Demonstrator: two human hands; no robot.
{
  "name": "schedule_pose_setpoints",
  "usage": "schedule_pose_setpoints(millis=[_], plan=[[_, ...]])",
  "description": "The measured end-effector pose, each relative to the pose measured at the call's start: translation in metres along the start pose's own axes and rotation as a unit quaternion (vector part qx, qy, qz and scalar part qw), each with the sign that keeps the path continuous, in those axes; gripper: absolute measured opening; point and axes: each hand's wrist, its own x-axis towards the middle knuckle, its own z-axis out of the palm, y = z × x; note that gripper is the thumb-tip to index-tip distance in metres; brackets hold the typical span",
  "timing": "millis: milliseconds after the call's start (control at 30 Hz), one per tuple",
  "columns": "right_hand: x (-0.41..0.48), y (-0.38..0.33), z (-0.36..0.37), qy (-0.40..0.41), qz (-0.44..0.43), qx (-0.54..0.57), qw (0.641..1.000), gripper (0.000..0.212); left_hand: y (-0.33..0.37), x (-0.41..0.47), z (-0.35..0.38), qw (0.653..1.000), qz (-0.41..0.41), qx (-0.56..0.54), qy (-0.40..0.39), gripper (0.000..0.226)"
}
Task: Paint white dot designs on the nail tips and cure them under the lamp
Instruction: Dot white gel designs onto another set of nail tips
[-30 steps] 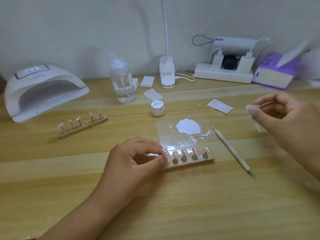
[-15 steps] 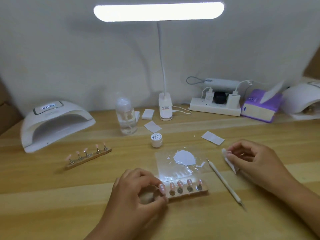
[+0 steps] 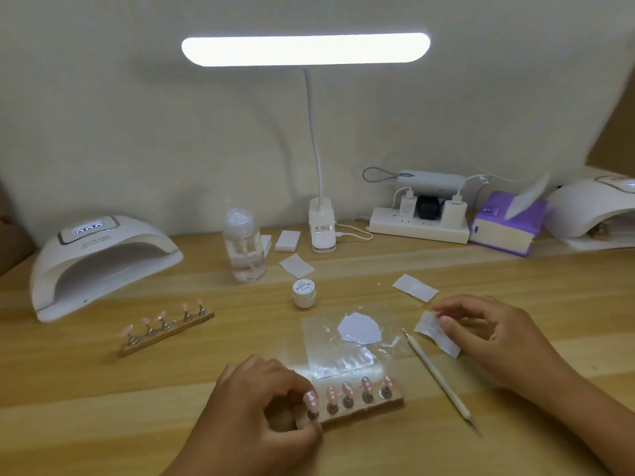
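Note:
My left hand (image 3: 264, 403) grips the left end of a wooden holder (image 3: 364, 408) near the front edge; several pink nail tips with white dots stand on it. My right hand (image 3: 491, 334) pinches a small white wipe (image 3: 433, 333) down at the table. A dotting tool (image 3: 439, 374) lies between the holder and that hand. White gel (image 3: 359, 328) is smeared on a clear sheet (image 3: 340, 362). A small white gel jar (image 3: 304, 293) stands behind it. A second holder (image 3: 165, 333) with pink tips lies before the curing lamp (image 3: 99, 262) at the left.
A lit desk lamp (image 3: 305, 49) stands at the back on its base (image 3: 322, 231). A clear pump bottle (image 3: 244, 247), loose wipes (image 3: 415, 286), a power strip (image 3: 419, 228), a purple tissue pack (image 3: 505, 225) and another curing lamp (image 3: 594, 211) line the back and right.
My right hand has come down from mid-air to the table with the wipe. The view has tilted up, bringing the desk lamp head into sight. My left hand stays on the holder.

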Motion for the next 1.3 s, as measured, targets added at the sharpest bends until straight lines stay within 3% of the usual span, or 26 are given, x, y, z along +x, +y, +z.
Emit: schedule_pose_setpoints(millis=[167, 267, 367, 467, 567, 733, 900, 1067, 1167, 1233, 1300], plan=[[0.005, -0.003, -0.010, 0.060, 0.025, 0.004, 0.998, 0.020, 0.003, 0.001, -0.009, 0.999, 0.025, -0.003, -0.021, 0.030], [0.007, -0.003, -0.016, 0.076, 0.038, 0.014, 0.996, 0.018, 0.009, 0.005, -0.017, 0.998, 0.063, -0.016, 0.014, 0.025], [0.007, 0.002, -0.015, 0.045, 0.073, -0.016, 0.996, 0.017, 0.015, 0.011, -0.021, 0.997, 0.061, -0.030, 0.047, 0.027], [0.007, 0.002, -0.013, -0.021, 0.072, -0.114, 0.991, 0.013, 0.019, 0.014, -0.024, 0.997, 0.040, -0.038, 0.057, 0.021], [0.006, 0.001, -0.009, -0.062, 0.040, -0.189, 0.979, 0.018, 0.020, 0.015, -0.027, 0.998, 0.028, -0.043, 0.045, 0.016], [0.006, 0.003, -0.008, -0.013, -0.056, -0.228, 0.972, 0.040, 0.018, 0.015, -0.029, 0.999, 0.021, -0.036, 0.023, 0.017], [0.004, -0.006, -0.008, -0.060, -0.157, -0.330, 0.929, 0.021, 0.011, 0.012, -0.032, 0.999, 0.013, -0.044, 0.024, 0.024], [-0.005, -0.014, -0.016, -0.119, -0.112, -0.412, 0.896, 0.004, 0.005, 0.008, -0.043, 0.999, 0.022, -0.039, 0.017, 0.024], [-0.011, -0.022, -0.019, -0.142, -0.153, -0.404, 0.891, 0.015, 0.000, 0.003, -0.044, 0.999, 0.038, -0.026, -0.001, 0.017], [-0.003, -0.025, -0.019, -0.155, -0.134, -0.421, 0.884, 0.010, -0.003, 0.000, -0.042, 0.999, 0.050, -0.016, -0.011, 0.013], [0.012, -0.024, -0.024, -0.142, -0.085, -0.416, 0.894, 0.021, -0.005, 0.000, -0.038, 0.998, 0.060, -0.011, -0.023, 0.011]])
